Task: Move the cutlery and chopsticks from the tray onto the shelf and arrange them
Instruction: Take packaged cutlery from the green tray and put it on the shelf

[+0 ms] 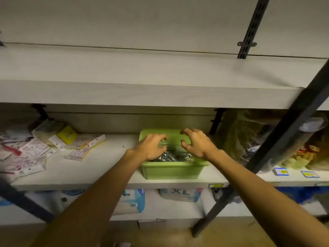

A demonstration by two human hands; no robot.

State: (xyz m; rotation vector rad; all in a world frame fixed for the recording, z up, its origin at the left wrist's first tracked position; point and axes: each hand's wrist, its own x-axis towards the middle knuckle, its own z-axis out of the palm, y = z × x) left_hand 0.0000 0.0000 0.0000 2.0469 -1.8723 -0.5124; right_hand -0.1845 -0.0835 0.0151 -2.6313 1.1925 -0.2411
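Note:
A green plastic tray (170, 171) stands on the middle shelf (110, 168), holding shiny wrapped cutlery (169, 156) that is partly hidden by my hands. My left hand (151, 147) hovers over the tray's left half with its fingers curled down and nothing in them. Over the tray's right half, my right hand (195, 143) is held the same way, fingers curled and spread, holding nothing. Chopsticks cannot be made out.
Small paper packets and boxes (35, 150) lie scattered on the shelf's left part. Bagged goods (249, 139) fill the right part behind a slanted dark metal bar (277, 139). A bare shelf (142, 93) runs above. Packages (130, 202) sit below.

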